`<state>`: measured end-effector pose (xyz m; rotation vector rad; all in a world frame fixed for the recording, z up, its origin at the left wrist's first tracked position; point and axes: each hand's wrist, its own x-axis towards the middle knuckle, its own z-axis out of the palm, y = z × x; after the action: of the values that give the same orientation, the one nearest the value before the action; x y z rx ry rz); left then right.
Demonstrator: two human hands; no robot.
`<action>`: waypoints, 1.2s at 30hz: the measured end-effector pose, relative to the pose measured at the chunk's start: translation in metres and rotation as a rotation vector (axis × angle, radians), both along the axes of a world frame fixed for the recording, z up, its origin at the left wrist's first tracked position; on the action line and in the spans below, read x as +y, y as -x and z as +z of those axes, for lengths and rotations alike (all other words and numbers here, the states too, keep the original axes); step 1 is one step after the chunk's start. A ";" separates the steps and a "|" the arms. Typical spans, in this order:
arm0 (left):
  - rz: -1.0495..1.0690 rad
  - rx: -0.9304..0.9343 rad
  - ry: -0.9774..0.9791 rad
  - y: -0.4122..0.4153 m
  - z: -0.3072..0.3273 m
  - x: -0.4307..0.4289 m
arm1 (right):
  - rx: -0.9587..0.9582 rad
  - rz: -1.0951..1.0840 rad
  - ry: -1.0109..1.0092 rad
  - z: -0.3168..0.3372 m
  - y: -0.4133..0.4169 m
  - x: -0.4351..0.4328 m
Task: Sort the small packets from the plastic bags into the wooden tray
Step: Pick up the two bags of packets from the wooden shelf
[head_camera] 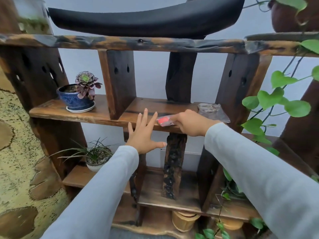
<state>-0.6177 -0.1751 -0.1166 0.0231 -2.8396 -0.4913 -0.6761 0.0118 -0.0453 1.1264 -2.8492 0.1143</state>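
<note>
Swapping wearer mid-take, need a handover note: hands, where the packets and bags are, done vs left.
Left hand: open, fingers spread, holding nothing, in front of the middle shelf.
Right hand: closed on a clear bag with a red packet at the shelf's front edge.
Second plastic bag lies flat on the shelf just right of that hand, untouched.
Wooden tray: not in view.
Done: no sorting visible.
Left: collect both bags, find the tray, sort the packets into it.

On the dark rustic wooden shelf [96, 114], the blue glazed ceramic pot [76, 100] sits left; a red plastic-wrapped packet [164, 121] lies centre-right, a clear plastic bag [213, 112] just beyond, rightward.
</note>
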 end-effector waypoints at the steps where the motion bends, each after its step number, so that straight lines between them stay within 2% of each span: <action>1: -0.011 0.008 -0.046 -0.002 0.000 0.003 | -0.003 0.006 0.032 0.010 -0.008 0.002; 6: -0.139 -0.078 -0.471 -0.014 -0.008 0.001 | -0.028 0.034 0.080 0.048 -0.041 0.002; 11: -0.412 -0.315 -0.849 -0.046 -0.013 0.016 | -0.048 0.054 0.011 0.065 -0.065 -0.011; 15: -0.451 -0.358 -1.137 -0.070 -0.023 0.030 | -0.053 0.057 0.072 0.068 -0.077 -0.024; 20: -0.398 -0.378 -1.329 -0.081 -0.036 0.035 | 0.026 0.046 0.203 0.058 -0.084 -0.031; 24: -0.321 -0.424 -1.344 -0.091 -0.039 0.038 | 0.171 0.001 0.315 0.040 -0.079 -0.018; 26: -0.298 -0.438 -1.391 -0.094 -0.041 0.038 | 0.159 -0.032 0.369 0.029 -0.078 -0.007; 32: -0.277 -0.399 -1.562 -0.091 -0.046 0.037 | -0.140 -0.279 0.597 -0.022 -0.097 0.018; 34: -0.277 -0.388 -1.571 -0.089 -0.045 0.040 | -0.369 -0.386 0.735 -0.034 -0.104 0.028; 36: -0.269 -0.375 -1.579 -0.088 -0.043 0.043 | -0.660 -0.380 0.914 -0.045 -0.111 0.039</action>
<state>-0.5298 -0.1320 -0.1597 0.0261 -1.9099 -2.7447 -0.5648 0.0504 -0.0906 0.3671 -2.7750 1.7986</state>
